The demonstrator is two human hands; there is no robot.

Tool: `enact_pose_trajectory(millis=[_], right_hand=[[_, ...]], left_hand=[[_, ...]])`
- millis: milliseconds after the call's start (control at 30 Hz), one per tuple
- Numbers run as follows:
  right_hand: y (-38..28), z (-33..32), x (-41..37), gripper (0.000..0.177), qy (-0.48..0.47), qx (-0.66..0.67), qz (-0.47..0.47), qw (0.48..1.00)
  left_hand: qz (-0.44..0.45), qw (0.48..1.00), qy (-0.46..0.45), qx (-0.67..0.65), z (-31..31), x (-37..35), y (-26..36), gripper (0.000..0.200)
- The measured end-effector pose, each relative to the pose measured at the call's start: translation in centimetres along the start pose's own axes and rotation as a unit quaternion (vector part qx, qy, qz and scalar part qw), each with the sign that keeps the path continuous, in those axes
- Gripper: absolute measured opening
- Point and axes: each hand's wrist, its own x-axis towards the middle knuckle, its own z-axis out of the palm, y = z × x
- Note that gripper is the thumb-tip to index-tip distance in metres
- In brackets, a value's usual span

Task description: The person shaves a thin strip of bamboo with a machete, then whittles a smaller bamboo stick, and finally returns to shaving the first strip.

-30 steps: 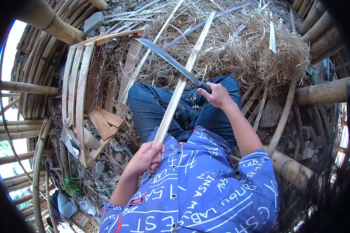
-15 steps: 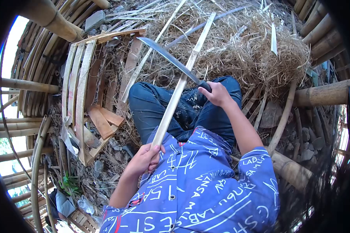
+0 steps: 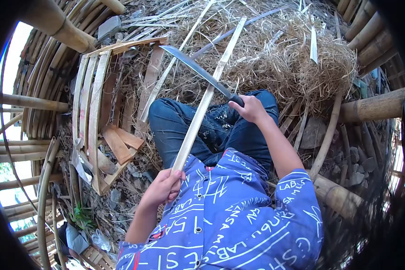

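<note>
My left hand (image 3: 165,185) is closed around the near end of a long, pale bamboo strip (image 3: 194,126). The strip slants up and away from my belly, over my lap, toward the pile of shavings. My right hand (image 3: 251,108) grips the dark handle of a large knife (image 3: 191,65) above my right knee. Its long blade points up and left and crosses the strip a little beyond my lap. Where they cross, blade and strip appear to touch. Small pale shavings lie on my jeans (image 3: 171,130).
A wooden crate frame (image 3: 94,99) stands to the left with loose wood pieces (image 3: 121,143) by it. Beyond my legs spreads a heap of curly shavings (image 3: 301,67) with several long strips. Bamboo poles (image 3: 375,105) jut in from the right, near stones (image 3: 312,132).
The bamboo strip and my left hand have shifted slightly left and down. The knife stays almost in place, its blade still across the strip.
</note>
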Motion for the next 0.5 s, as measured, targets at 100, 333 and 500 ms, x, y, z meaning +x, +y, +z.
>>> enact_pose_trajectory(millis=[100,333,500], right_hand=[[0.0,0.6,-0.7,0.052,0.026,-0.003,-0.015,1.000],[-3.0,0.4,-4.2,0.056,-0.087,-0.102,-0.155,0.979],[0.9,-1.0,0.3,0.059,0.017,-0.064,-0.006,0.998]], left_hand=[[-0.001,1.000,0.011,0.016,0.4,-0.2,0.8,0.028],[-0.017,1.000,0.012,-0.012,-0.4,-0.6,0.4,0.031],[-0.022,0.999,0.027,-0.006,0.9,-0.2,0.0,0.030]])
